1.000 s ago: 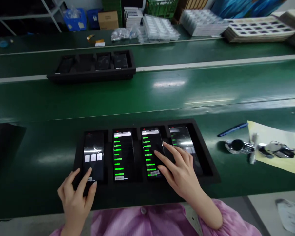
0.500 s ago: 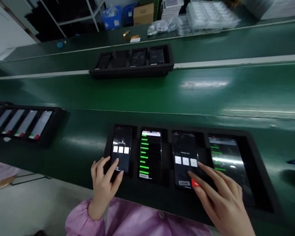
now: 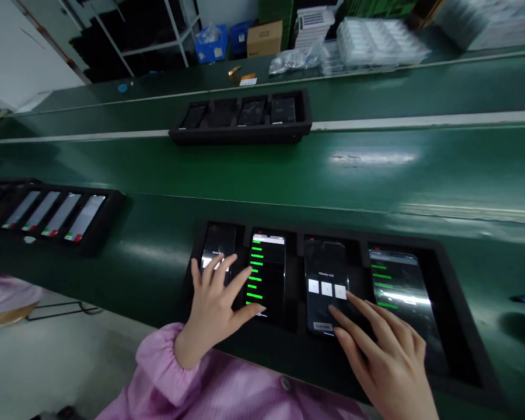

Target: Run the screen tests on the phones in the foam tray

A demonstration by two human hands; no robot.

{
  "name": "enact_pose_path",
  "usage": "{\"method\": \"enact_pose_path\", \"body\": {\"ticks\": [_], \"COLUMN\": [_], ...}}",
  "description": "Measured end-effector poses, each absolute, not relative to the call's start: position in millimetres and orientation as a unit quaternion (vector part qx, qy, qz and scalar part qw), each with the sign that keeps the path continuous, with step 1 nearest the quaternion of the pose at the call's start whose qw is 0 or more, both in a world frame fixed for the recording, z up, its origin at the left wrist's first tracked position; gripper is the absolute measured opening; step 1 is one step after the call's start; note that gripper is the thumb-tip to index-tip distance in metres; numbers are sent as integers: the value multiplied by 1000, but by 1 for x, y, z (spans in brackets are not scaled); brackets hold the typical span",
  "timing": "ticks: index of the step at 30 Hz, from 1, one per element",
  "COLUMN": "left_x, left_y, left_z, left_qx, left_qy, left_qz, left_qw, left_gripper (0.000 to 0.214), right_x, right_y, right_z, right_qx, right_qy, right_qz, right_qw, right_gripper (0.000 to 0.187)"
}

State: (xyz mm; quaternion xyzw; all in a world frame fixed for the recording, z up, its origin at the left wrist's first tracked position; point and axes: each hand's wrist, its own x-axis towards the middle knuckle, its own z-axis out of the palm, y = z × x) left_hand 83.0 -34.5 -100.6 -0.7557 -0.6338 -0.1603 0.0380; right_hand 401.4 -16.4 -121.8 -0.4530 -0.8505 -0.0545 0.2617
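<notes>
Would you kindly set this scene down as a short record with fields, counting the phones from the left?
Left hand: left hand spread over first phone and second phone; contact unclear
Right hand: right hand over the lower right of third phone; contact unclear
Second screen: lines of green text
Third screen: three white squares
Fourth screen: fourth phone shows green lines and glare
Holder: near tray, black, holding all four phones
Beyond: far tray, also black

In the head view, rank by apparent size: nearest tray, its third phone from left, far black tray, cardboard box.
Largest to smallest:
- nearest tray
- far black tray
- third phone from left
- cardboard box
</notes>
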Motion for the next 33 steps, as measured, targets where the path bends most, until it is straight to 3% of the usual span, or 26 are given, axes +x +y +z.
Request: {"method": "enact_pose_path", "body": {"ticks": [8,33], "left_x": [100,96], "left_y": [-44,-67], "left_z": [-101,-112], "left_qx": [-769,-790], "left_qy": [-618,-592], "left_qz": [-155,-137], "left_qw": [48,79], "left_gripper": [68,52], "right_x": [402,395], "right_y": [-18,-18], "right_z": [-125,-119], "right_qx": [-459,-471], "right_qy": [-845,-837], "right_qz": [-59,-47], "right_qw": [267,273], "right_gripper": [27,21]}}
